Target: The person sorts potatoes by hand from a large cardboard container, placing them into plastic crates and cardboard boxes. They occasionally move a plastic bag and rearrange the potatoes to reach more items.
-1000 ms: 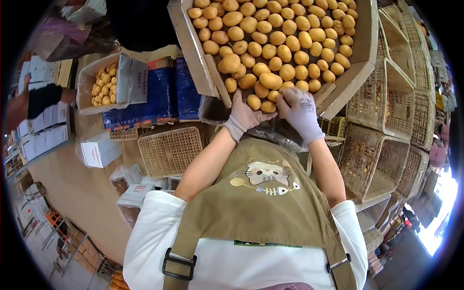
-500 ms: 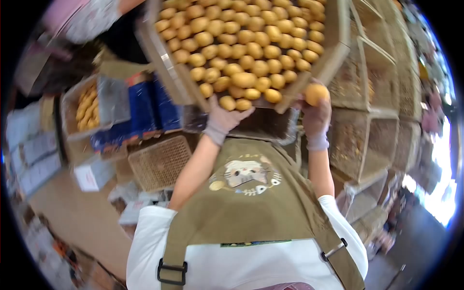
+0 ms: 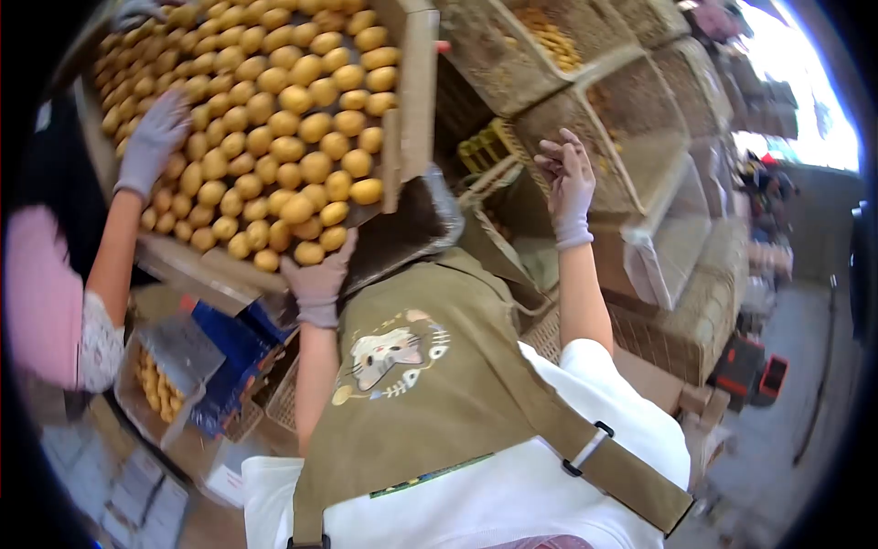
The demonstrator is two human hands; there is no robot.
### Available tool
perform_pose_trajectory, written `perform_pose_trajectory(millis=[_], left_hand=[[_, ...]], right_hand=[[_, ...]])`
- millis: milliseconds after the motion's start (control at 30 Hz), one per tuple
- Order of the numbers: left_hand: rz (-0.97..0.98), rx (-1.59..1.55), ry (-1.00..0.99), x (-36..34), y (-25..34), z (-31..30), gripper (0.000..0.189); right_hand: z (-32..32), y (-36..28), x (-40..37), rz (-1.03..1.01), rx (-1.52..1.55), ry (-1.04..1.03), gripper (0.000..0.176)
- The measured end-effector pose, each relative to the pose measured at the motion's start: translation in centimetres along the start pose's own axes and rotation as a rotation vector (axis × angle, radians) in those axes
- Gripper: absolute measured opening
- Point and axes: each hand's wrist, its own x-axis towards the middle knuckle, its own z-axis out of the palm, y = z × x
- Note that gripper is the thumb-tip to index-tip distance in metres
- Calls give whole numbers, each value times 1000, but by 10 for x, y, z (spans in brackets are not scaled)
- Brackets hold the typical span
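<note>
At tray (image 3: 416, 91) rim, L hand (image 3: 318, 279) touches fruit (image 3: 308, 252).

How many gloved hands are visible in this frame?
3. The left hand at the tray's near edge, the right hand raised open by the wicker baskets, a co-worker's hand on the fruit at left. Another may be cut off at top.

Head-worn fisheye view, looking steeply down, close over apron (image 3: 430, 384)
</note>
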Motion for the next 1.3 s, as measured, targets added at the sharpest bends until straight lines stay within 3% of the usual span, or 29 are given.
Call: perform_pose_trajectory(millis=[67, 100, 133, 167, 200, 267, 333, 367, 400, 467, 533, 567, 600, 633, 667, 700, 800, 867, 900, 967, 1000, 1067, 1100, 1233, 1300], left_hand=[[-13, -24, -124, 7, 4, -20, 81], [269, 583, -159, 11, 1, -30, 80], [365, 751, -156, 10, -5, -28, 80], [464, 916, -136, 10, -12, -27, 80], [404, 630, -158, 5, -15, -15, 80], [120, 64, -154, 3, -7, -9, 80], [-63, -331, -267, 1, -1, -18, 72], [-169, -516, -299, 0, 2, -19, 68], [42, -10, -221, 3, 0, -19, 68], [100, 9, -226, -5, -3, -6, 65], [150, 71, -127, -10, -5, 2, 65], [125, 34, -203, -6, -3, -8, 63], [284, 274, -269, -1, -7, -17, 62], [446, 515, -332, 8, -11, -29, 61], [469, 543, -353, 13, -12, -35, 59], [493, 572, -375, 19, -14, -41, 57], [134, 5, -366, 3, -6, -36, 44], [108, 136, -1, -6, -12, -33, 38], [283, 456, 123, -3, -23, -46, 43], [440, 719, 153, -8, -27, -36, 61], [424, 661, 56, -9, -24, -32, 74], [310, 280, 218, -23, -16, 9, 84], [252, 89, 295, -26, -13, 18, 88], [176, 84, 117, -16, -6, 9, 91], [194, 61, 152, -15, -7, 13, 92]], right_hand=[[46, 23, -12, -207, -276, -222, 36], [74, 25, -31, -267, -385, -314, 41], [99, 24, -45, -554, -659, -449, 40], [127, 21, -53, -792, -733, -655, 40], [151, 21, -62, -1047, -787, -844, 39], [184, 51, -89, -1050, -818, -1124, 31], [205, 91, -94, -839, -971, -1513, 28], [219, 100, -92, -781, -1021, -1446, 29], [225, 98, -87, -791, -1057, -1293, 37], [233, 70, -84, -1102, -1022, -1025, 41], [209, 76, -76, -955, -1105, -1172, 44], [201, 77, -73, -940, -1254, -1275, 45], [194, 78, -72, -921, -1408, -1376, 46], [189, 79, -75, -997, -1413, -1341, 46], [187, 80, -78, -1075, -1413, -1308, 46], [188, 78, -80, -998, -1430, -1312, 45], [190, 80, -79, -953, -1442, -1343, 46], [190, 81, -77, -911, -1406, -1337, 47], [190, 84, -74, -881, -1373, -1335, 48], [195, 87, -75, -772, -1206, -1225, 48], [197, 88, -73, -837, -1253, -1241, 47], [199, 89, -70, -965, -1349, -1273, 47], [205, 86, -67, -881, -1374, -1332, 45], [237, 89, -74, -1068, -1336, -1206, 44], [243, 88, -67, -974, -1367, -1257, 42]])
